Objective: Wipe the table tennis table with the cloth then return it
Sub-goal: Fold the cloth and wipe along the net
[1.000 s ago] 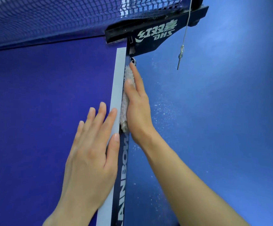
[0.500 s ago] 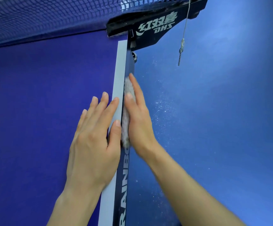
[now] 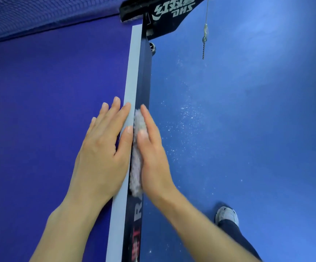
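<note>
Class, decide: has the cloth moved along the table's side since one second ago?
Yes. The cloth has slid away from the net clamp, toward the person, under the right hand.

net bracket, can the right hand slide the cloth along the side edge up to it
Probably yes: right hand presses the cloth on the side edge, bare up to the net bracket save a small knob.

We see a black net clamp with white DHS lettering. Left of the clamp stretches the dark blue net. Right of the clamp a thin cord with a small chain hangs. Below the clamp lies blue floor with white specks; far below it, a grey shoe.
</note>
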